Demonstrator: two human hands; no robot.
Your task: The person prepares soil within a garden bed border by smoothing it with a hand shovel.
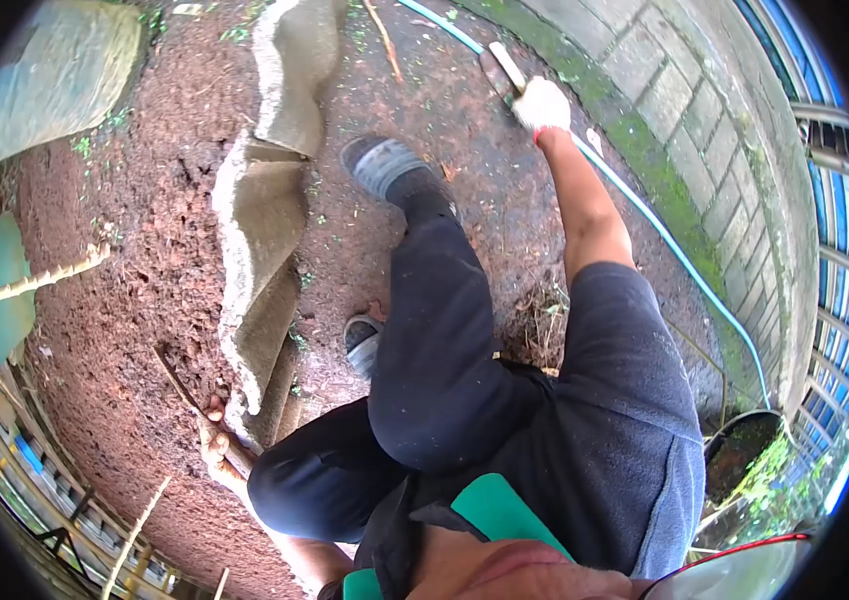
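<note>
My right hand (542, 105), in a white glove with a red cuff, is closed around a hand tool with a pale bar (507, 68) and a darker flat part beside it. It is stretched forward, low over the dirt by a light-blue hose (644, 208). My left hand (214, 445) is bare and low at the soil bed, its fingers wrapped round a thin brown stick (178, 382). Right by it runs a wavy grey sheet edging (264, 210) with a whitish top edge. My left knee hides part of the left forearm.
Reddish crumbly soil (134, 290) lies left of the edging. A mossy strip and paved ledge (684, 105) curve along the right. Dry weeds (542, 320) lie by my right leg. A dark plant pot (744, 450) stands lower right. Cut pale stalks (34, 280) stick up at left.
</note>
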